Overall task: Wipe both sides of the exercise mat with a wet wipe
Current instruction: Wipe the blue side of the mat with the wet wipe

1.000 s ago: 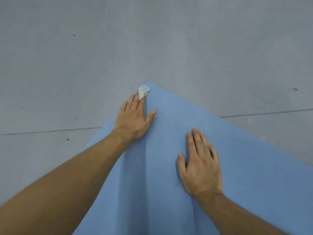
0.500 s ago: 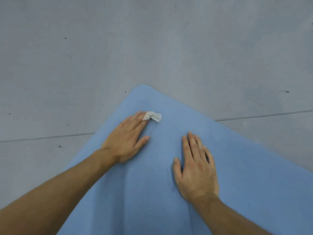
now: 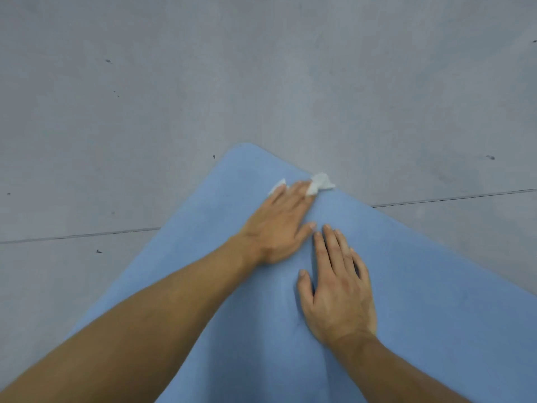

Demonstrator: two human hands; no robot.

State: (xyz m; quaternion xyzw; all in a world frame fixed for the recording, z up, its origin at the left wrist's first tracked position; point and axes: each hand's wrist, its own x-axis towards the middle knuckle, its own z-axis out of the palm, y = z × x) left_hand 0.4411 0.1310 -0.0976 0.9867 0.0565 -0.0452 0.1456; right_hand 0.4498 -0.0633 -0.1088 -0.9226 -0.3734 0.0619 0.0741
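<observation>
A blue exercise mat (image 3: 421, 286) lies on a grey, seamed floor (image 3: 261, 68).

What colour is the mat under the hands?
Light blue, plain, with no pattern; the mat shows in the head view.

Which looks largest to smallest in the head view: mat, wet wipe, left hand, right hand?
1. mat
2. right hand and left hand: alike; the right is nearer the camera, so unranked
3. wet wipe, partly under the left hand

A pale blue foam exercise mat (image 3: 436, 286) lies flat on the floor, rounded corner pointing away. A crumpled white wet wipe (image 3: 319, 183) sits at its far right edge.
</observation>
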